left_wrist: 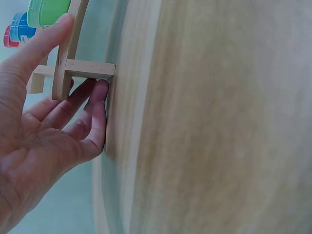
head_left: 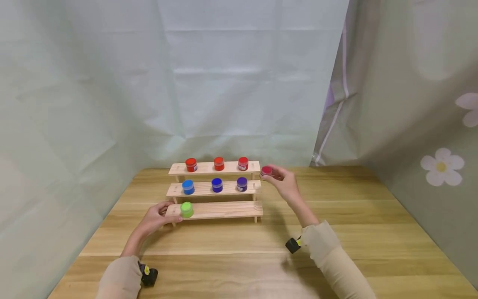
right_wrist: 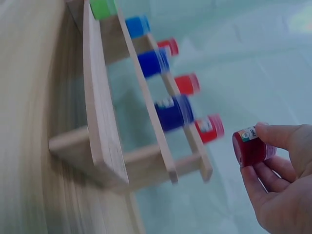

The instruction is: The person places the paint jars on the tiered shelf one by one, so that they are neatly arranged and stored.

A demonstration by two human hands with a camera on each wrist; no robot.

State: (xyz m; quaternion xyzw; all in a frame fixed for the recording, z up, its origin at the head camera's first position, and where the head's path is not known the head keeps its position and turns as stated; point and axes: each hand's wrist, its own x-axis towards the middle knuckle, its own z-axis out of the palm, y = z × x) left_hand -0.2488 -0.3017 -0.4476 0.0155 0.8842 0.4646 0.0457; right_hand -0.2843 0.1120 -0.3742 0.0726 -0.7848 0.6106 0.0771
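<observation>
My right hand (head_left: 286,185) pinches a small dark red paint jar (right_wrist: 249,150) between thumb and fingers, held up beside the right end of the top tier. A three-tier wooden rack (head_left: 224,210) stands on the table. My left hand (head_left: 152,220) grips the left end of its lowest tier, thumb along the front edge and fingers behind, as the left wrist view shows. A light green jar (head_left: 186,209) sits on that tier close to the thumb. On the middle tier are a light blue jar (head_left: 188,187), a dark blue jar (head_left: 217,185) and a purple jar (head_left: 242,184).
Three red-toned jars line the top tier: a left jar (head_left: 191,165), a middle jar (head_left: 218,163) and a right jar (head_left: 243,163). The wood-grain table (head_left: 224,257) runs back to a pale curtain (head_left: 242,83), with a flowered curtain (head_left: 410,124) on the right.
</observation>
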